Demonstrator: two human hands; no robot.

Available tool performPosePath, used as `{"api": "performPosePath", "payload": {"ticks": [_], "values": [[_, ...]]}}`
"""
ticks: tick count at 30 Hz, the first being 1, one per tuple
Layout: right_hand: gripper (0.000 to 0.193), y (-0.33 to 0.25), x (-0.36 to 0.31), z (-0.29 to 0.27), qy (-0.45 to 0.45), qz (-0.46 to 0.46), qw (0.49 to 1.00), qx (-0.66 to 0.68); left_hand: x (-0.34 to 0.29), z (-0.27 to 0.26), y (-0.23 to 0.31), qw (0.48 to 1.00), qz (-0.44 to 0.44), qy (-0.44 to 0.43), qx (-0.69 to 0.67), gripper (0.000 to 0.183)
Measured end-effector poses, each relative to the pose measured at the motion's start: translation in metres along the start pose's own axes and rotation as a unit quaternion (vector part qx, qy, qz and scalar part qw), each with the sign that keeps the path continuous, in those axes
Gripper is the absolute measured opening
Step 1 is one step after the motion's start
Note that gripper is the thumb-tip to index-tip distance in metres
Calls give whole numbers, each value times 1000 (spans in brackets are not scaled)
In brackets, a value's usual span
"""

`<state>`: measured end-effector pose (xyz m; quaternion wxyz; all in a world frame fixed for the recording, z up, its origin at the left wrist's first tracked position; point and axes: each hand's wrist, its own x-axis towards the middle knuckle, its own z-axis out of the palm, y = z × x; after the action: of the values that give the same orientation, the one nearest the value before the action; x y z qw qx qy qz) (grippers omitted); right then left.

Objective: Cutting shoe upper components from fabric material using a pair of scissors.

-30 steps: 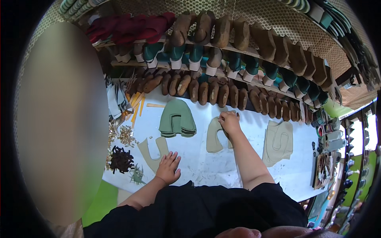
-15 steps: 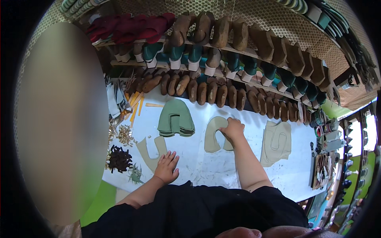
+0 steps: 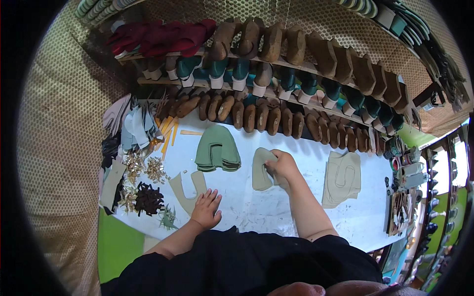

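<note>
My right hand (image 3: 285,166) grips the right side of a beige U-shaped shoe upper piece (image 3: 261,172) in the middle of the table, fingers and thumb closed on it. The hand covers that piece's right arm. My left hand (image 3: 206,211) lies flat with its fingers spread, its fingertips at the edge of another pale U-shaped cutout (image 3: 186,197). Behind it stands a neat stack of green upper pieces (image 3: 217,148). To the right of my right arm lies a stack of beige sheet pieces (image 3: 341,180).
Wooden shoe lasts (image 3: 251,117) line the back on racks, with green heeled shoes (image 3: 240,74) above them. At the left are gold metal bits (image 3: 157,169), a pile of black strips (image 3: 149,199) and yellow sticks (image 3: 169,134). Scraps (image 3: 401,212) edge the right.
My right hand has moved slightly left and nearer, drawing in the right arm of the beige piece. My left hand stays put. A large blurred shape at the left is gone.
</note>
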<state>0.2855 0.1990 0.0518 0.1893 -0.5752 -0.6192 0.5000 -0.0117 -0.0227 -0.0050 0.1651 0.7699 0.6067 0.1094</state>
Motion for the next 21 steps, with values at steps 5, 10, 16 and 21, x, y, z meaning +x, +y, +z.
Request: {"api": "performPosePath", "payload": {"ticks": [5, 10, 16, 21], "values": [[29, -51, -39, -8, -27, -73, 997, -3, 0, 1, -1, 1000, 5, 2, -6, 60], [28, -81, -66, -24, -50, -150, 987, 19, 1, -2, 0, 1000, 1, -8, 9, 60], [33, -43, -3, -36, 29, -113, 993, -25, 2, -3, 0, 1000, 3, -10, 7, 60], [54, -1, 34, -7, 175, -42, 950, -255, 1, -1, 0, 1000, 1, -11, 7, 60]]}}
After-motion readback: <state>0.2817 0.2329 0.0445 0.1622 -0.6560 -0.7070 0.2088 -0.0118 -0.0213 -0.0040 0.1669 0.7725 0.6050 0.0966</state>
